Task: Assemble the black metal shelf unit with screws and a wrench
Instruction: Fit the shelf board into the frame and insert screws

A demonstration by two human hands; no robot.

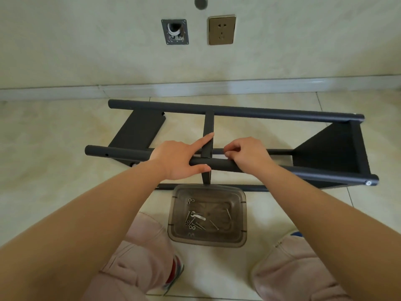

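Two hands on the black shelf frame point(238, 114) lying on its side on the floor tiles point(54, 127), left hand point(180, 159) gripping the near tube point(303, 170), forefinger extended along the middle shelf point(208, 124), right hand point(247, 154) curled over that tube, tray point(243, 235) of screws point(193, 222) just in front.

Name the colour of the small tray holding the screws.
Translucent smoky grey-brown tray, clearest in the head view, the only one.
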